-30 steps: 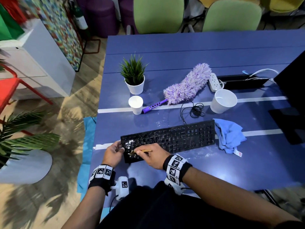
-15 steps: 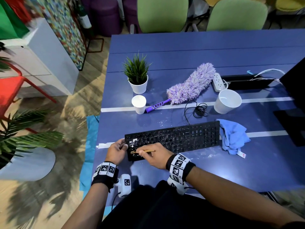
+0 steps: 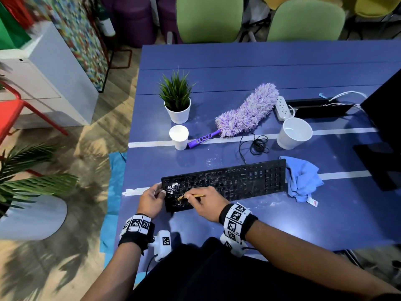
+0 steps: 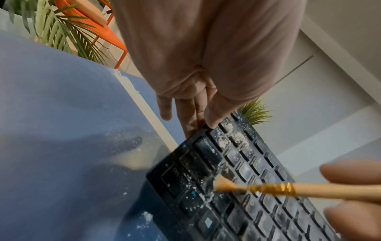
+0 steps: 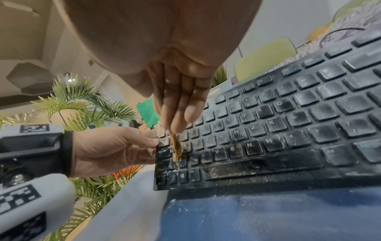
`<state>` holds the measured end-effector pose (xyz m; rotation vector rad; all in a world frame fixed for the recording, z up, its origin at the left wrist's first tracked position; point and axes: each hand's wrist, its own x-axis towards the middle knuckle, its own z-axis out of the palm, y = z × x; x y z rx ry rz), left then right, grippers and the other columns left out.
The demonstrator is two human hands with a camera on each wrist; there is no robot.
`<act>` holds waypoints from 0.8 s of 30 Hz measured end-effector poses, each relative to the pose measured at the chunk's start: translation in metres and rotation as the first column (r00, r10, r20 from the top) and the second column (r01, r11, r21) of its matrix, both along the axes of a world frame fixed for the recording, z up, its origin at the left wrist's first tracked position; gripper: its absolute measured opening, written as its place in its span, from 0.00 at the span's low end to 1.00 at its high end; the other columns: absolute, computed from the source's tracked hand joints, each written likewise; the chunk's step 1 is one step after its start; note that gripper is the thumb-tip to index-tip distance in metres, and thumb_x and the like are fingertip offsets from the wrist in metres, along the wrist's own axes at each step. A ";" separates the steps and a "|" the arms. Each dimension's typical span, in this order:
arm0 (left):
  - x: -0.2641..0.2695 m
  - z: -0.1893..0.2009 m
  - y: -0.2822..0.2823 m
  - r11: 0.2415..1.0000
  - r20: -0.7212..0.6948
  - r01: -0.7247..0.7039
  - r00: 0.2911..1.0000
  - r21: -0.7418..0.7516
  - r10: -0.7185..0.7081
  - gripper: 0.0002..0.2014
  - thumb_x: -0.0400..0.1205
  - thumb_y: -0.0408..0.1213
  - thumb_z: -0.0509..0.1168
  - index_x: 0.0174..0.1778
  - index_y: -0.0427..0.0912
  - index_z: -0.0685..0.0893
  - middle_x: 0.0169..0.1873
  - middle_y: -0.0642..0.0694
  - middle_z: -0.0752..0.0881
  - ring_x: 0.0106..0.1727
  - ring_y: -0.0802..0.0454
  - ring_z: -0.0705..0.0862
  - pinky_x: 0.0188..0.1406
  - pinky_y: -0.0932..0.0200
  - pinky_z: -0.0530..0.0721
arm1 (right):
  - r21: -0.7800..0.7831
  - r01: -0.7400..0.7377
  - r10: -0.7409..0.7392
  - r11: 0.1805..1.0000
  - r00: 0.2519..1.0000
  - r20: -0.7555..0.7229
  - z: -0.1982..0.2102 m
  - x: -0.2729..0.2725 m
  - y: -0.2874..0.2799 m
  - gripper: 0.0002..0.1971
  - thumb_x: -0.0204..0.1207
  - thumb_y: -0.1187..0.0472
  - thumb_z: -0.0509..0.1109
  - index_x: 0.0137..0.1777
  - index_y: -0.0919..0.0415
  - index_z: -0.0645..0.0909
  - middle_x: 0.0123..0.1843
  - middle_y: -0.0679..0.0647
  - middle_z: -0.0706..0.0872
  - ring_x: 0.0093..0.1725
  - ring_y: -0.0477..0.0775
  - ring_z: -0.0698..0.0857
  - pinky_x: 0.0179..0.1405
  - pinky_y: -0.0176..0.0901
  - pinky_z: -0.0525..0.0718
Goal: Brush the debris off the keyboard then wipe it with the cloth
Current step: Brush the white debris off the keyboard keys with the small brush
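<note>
Head view, keyboard (image 3: 225, 181): black, lying near the worktop's (image 3: 238, 70) front edge, toward its front-left corner, slightly askew; white debris patch (image 3: 172, 186) on its left keys.
Head view, left hand (image 3: 152, 199): holds the keyboard's left end, thumb on top of the frame.
Head view, right hand (image 3: 206, 205): pinches a small brush (image 3: 191, 196), bristles down on the lower-left keys.
Head view, cloth (image 3: 301, 179): blue, crumpled, touching the keyboard's right end; untouched.
Head view, change: against the earlier head pictures both hands sit in the same spots and the brush tip has barely shifted; the camera has drifted more than they have. Judgement: short strokes on one patch, brushing far from done.
Head view, others: purple duster (image 3: 245, 111), potted plant (image 3: 176, 98), paper cup (image 3: 179, 136), white tub (image 3: 294, 133) further back.

Left wrist view, left hand (image 4: 191, 110): fingers under the keyboard's (image 4: 237, 179) corner, thumb on its rim; a firm hold.
Left wrist view, brush (image 4: 257, 189): wooden handle, gold ferrule, tan bristles pressed among dusty keys.
Left wrist view, debris: crumb clumps on keys near the thumb; powder spilled on the worktop (image 4: 62, 114) beside the keyboard's end.

Right wrist view, right hand (image 5: 179, 97): fingers narrowed round the brush (image 5: 175, 146), tip near the Z key.
Right wrist view, keyboard (image 5: 268, 130): grime across most keys and the space bar.
Right wrist view, meaning: most of the board looks unswept, so the cloth step seems some way off.
</note>
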<state>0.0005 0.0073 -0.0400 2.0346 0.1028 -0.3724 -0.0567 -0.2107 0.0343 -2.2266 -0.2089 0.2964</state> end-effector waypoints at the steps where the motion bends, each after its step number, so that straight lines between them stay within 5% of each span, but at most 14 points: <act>1: -0.001 0.001 -0.001 1.000 0.006 0.000 1.000 0.003 0.000 0.14 0.83 0.22 0.62 0.64 0.33 0.82 0.55 0.38 0.89 0.59 0.49 0.85 0.59 0.66 0.76 | -0.018 -0.010 0.010 1.000 1.000 -0.013 0.001 0.000 0.000 0.13 0.83 0.50 0.61 0.53 0.51 0.87 0.41 0.50 0.90 0.37 0.51 0.85 0.44 0.43 0.87; 4: -0.002 0.002 -0.001 1.000 0.015 -0.005 1.000 0.002 0.005 0.14 0.83 0.21 0.61 0.63 0.32 0.82 0.54 0.38 0.89 0.57 0.50 0.85 0.50 0.82 0.75 | -0.054 -0.077 0.074 0.996 0.996 -0.051 -0.004 -0.002 0.005 0.15 0.82 0.48 0.59 0.52 0.50 0.87 0.36 0.49 0.88 0.31 0.51 0.83 0.39 0.46 0.87; 6: -0.001 0.003 -0.002 1.000 0.021 -0.003 1.000 -0.013 0.003 0.14 0.83 0.21 0.61 0.63 0.33 0.82 0.53 0.39 0.89 0.57 0.50 0.85 0.49 0.83 0.75 | -0.018 -0.017 0.016 1.000 0.999 -0.052 -0.008 -0.002 0.007 0.16 0.80 0.45 0.58 0.52 0.49 0.86 0.39 0.49 0.90 0.35 0.51 0.86 0.41 0.47 0.88; 12: 0.000 0.004 -0.001 1.000 0.015 0.012 1.000 -0.002 -0.012 0.13 0.84 0.23 0.61 0.63 0.36 0.82 0.54 0.42 0.89 0.58 0.49 0.86 0.53 0.77 0.76 | -0.035 -0.109 0.109 0.993 0.994 -0.013 -0.005 0.000 0.021 0.14 0.82 0.51 0.62 0.58 0.51 0.87 0.47 0.54 0.93 0.36 0.45 0.84 0.48 0.37 0.86; 15: 0.000 0.005 -0.002 1.000 0.003 0.011 1.000 -0.001 -0.011 0.14 0.84 0.23 0.61 0.63 0.35 0.83 0.54 0.41 0.89 0.59 0.49 0.86 0.57 0.69 0.77 | -0.108 -0.072 0.072 0.991 0.997 -0.008 -0.004 0.002 0.017 0.15 0.82 0.49 0.58 0.51 0.51 0.86 0.41 0.54 0.91 0.36 0.53 0.86 0.42 0.41 0.87; 18: -0.002 0.007 -0.003 1.000 0.005 -0.010 1.000 -0.007 0.010 0.14 0.84 0.21 0.60 0.63 0.34 0.82 0.53 0.44 0.87 0.58 0.51 0.84 0.52 0.78 0.76 | -0.183 -0.035 0.032 0.982 0.999 -0.021 -0.001 0.005 0.002 0.15 0.82 0.52 0.58 0.45 0.56 0.85 0.36 0.54 0.90 0.32 0.55 0.86 0.37 0.42 0.87; 22: -0.001 0.000 -0.002 1.000 -0.008 0.004 1.000 -0.010 -0.004 0.14 0.84 0.23 0.61 0.64 0.38 0.83 0.54 0.43 0.89 0.59 0.49 0.86 0.63 0.60 0.77 | -0.127 -0.098 0.100 0.987 0.995 0.009 0.000 0.002 0.000 0.16 0.82 0.49 0.59 0.54 0.52 0.87 0.49 0.49 0.92 0.44 0.51 0.89 0.47 0.39 0.87; 24: -0.002 -0.005 -0.001 1.000 -0.018 -0.007 1.000 -0.015 0.007 0.15 0.84 0.22 0.61 0.64 0.37 0.83 0.56 0.41 0.89 0.61 0.48 0.86 0.65 0.58 0.77 | -0.136 -0.106 0.107 0.985 0.994 0.001 -0.001 0.003 0.001 0.14 0.83 0.52 0.60 0.52 0.54 0.87 0.46 0.52 0.92 0.41 0.53 0.88 0.43 0.36 0.84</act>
